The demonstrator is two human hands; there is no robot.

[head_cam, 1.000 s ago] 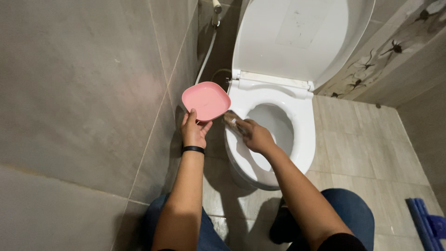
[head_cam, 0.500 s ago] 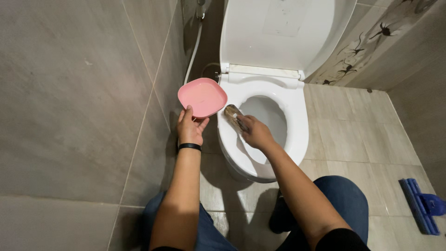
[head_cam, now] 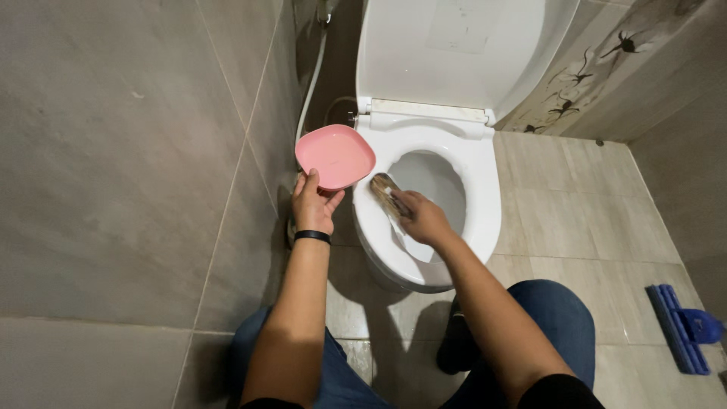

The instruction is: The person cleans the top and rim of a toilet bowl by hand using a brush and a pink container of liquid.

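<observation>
— Right, left hand (head_cam: pixel 316 204) closed on the pink bowl's (head_cam: pixel 335 156) near rim, just beside the toilet rim (head_cam: pixel 485 198); right hand (head_cam: pixel 424 220) wrapped round a scrubbing brush (head_cam: pixel 386 193), bristles on the rim's left side.

— Best kept level, that bowl; short firm strokes along the rim.

— Changed from half a second back?

— Barely: same grips, view nudged closer.

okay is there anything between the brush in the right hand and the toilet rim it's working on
Nothing visible. The right hand holds the brush with its bristles right at the left side of the toilet rim, and the lid is raised. The pink bowl in the left hand sits off to the left, beside the rim.
</observation>
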